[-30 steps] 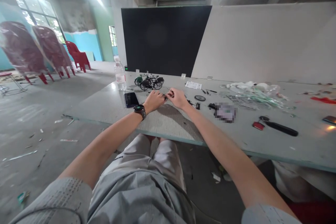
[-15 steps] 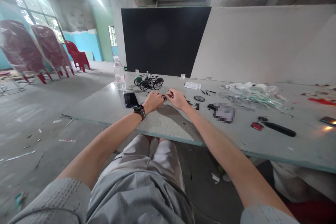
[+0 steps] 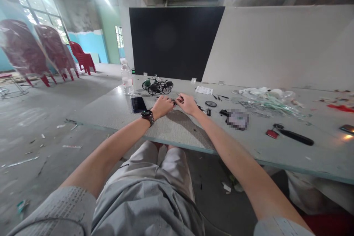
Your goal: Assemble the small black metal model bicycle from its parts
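My left hand (image 3: 163, 106), with a dark watch (image 3: 147, 117) on its wrist, is closed at the table's middle, its fingertips on a small dark part (image 3: 174, 101). Close by on the right, my right hand (image 3: 186, 104) is pinched against the same spot; what its fingers hold is too small to make out, though a thin sliver shows at the fingertips. Just beyond the hands stand miniature bicycles (image 3: 158, 86), black and green. Small dark parts (image 3: 206, 111) lie right of my right hand, and a miniature wheel (image 3: 211, 103) rests flat past them.
A phone (image 3: 138, 104) and a water bottle (image 3: 127, 79) are on the left of the table (image 3: 177, 132). To the right are a paper slip (image 3: 204, 90), a blurred-out object (image 3: 237, 119), a black-handled item with a red tag (image 3: 294, 134), and a heap of plastic bags (image 3: 272, 97).
The view has shifted very slightly. Both hands keep nearly the same place and grip; only small finger movement, if any, can be seen.
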### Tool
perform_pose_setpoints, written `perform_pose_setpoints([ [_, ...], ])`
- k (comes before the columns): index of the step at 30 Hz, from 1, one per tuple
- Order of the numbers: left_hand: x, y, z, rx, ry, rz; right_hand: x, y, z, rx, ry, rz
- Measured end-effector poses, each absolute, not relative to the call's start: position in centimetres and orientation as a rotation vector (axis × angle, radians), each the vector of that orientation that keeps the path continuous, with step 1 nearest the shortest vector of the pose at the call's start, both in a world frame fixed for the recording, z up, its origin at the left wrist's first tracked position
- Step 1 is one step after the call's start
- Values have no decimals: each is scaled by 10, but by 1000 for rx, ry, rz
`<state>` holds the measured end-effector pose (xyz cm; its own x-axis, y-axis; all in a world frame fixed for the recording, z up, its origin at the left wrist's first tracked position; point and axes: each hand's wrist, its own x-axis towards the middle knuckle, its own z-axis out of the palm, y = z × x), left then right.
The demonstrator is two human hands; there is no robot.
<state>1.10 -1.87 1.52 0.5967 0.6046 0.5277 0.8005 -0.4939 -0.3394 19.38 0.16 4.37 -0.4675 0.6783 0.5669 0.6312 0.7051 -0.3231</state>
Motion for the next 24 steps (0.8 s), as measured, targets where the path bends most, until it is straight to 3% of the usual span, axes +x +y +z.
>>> perform_pose_setpoints([
  [24, 9, -18, 15, -2264, -1113, -440, 197, 7, 41, -1019, -2246, 199],
])
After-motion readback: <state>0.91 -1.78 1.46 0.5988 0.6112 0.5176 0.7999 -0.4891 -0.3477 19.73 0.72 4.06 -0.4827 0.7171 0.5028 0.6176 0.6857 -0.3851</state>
